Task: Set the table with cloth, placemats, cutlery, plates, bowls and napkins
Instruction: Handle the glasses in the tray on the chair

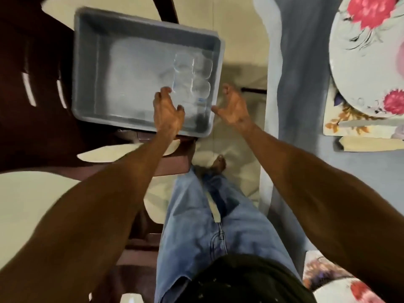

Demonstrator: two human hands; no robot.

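At the bottom of the frame the person's blue denim jeans [209, 226] run upward to a bare foot [218, 164] on the pale floor [32, 204]; at the lower right corner a second floral plate [341, 289], white with red flowers, shows only in part; both bare forearms reach upward from the lower corners toward the middle of the frame; the left hand [167, 110] hangs over the near right part of a grey rectangular plastic tub [87, 62], its fingers [162, 91] loosely curled and spread, gripping nothing that can be seen, just beside a cluster of clear glass tumblers [193, 77]; the right hand [232, 106] hangs outside the tub's right wall, close to the rim, fingers spread and bent, palm turned toward the tub, holding nothing; the tumblers lie blurred in the right half of the tub, and their number cannot be told; the tub sits on a dark brown wooden chair [32, 95] filling the left of the frame; along the right edge a light blue tablecloth [306, 62] drapes over the surface; on it, at the upper right, a large white round plate with pink flowers [367, 62] rests on a floral placemat [341, 123].
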